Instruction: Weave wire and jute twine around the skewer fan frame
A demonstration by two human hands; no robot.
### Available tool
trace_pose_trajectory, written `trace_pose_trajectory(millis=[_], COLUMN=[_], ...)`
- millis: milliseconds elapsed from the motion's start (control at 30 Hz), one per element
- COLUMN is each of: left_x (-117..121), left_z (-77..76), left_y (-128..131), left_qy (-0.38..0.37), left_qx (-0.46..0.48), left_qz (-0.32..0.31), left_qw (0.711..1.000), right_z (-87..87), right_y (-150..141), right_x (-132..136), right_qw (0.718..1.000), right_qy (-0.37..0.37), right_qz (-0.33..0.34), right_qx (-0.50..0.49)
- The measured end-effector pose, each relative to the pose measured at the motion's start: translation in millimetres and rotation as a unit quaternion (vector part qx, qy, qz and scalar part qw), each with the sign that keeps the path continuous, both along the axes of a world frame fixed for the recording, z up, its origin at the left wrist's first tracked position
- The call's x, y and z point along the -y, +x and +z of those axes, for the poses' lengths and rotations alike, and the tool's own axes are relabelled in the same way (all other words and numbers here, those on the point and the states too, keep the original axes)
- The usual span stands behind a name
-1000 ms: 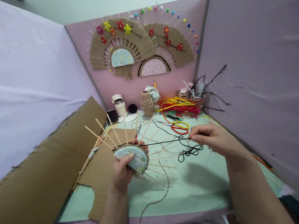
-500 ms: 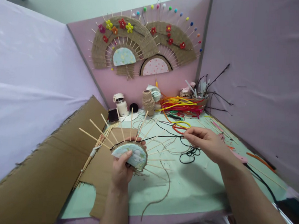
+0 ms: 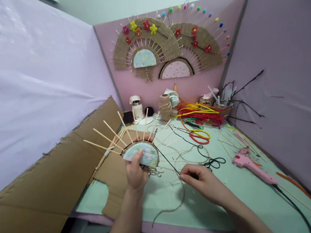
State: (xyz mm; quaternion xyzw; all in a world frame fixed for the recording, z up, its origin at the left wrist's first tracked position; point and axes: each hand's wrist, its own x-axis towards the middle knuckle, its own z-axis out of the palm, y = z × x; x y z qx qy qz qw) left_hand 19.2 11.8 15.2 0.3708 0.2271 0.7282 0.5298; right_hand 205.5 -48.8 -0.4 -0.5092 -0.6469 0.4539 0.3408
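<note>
My left hand grips a small half-round fan base covered in pale blue patterned cloth, the thumb on its front and the fingers behind. Thin wooden sticks fan out from its curved edge. Between the thumb and fingertips of my right hand is a black cord, pulled taut from the fan's curved edge. Loose loops of the same cord lie on the table behind that hand. A strand of brown twine hangs or lies below the fan; which one I cannot tell.
Red and yellow scissors lie behind my hands, and a pink glue gun with a black cable lies right. A twine spool, white bottle and coloured stems stand or lie at the back. Cardboard is at left.
My right hand has come down and nearer with the black cord, which now runs downward from the fan. The fan has turned slightly. My view has shifted left, showing the whole glue gun.
</note>
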Motion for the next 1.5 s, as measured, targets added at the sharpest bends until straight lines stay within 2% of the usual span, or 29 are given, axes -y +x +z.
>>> trace_pose_trajectory(millis=[367,667,900,1200,1333,1500], left_x=[-5,-7,-6,-5,-4,-3], left_z=[-3.1,-2.3,-5.0,-4.9,-6.5,-6.2], left_y=[-4,-6,-6,-7,-9,-10], left_qy=[-0.007,-0.034,-0.072,-0.091,-0.12,-0.107], left_qx=[0.059,0.063,0.053,0.056,0.06,0.047], left_qz=[-0.002,0.016,-0.006,-0.022,-0.026,-0.06], left_qw=[0.998,0.997,0.996,0.994,0.991,0.991], right_z=[0.1,12.3,14.1,23.3,25.0,24.9], right_y=[6,31,51,65,68,68], right_x=[0,4,0,-16,-27,-39], right_qw=[0.999,0.994,0.982,0.972,0.969,0.967], right_qy=[0.006,0.023,0.06,0.086,0.077,0.064], right_qz=[-0.024,-0.104,-0.179,-0.191,-0.186,-0.194], right_qx=[0.025,0.013,-0.019,-0.107,-0.145,-0.155])
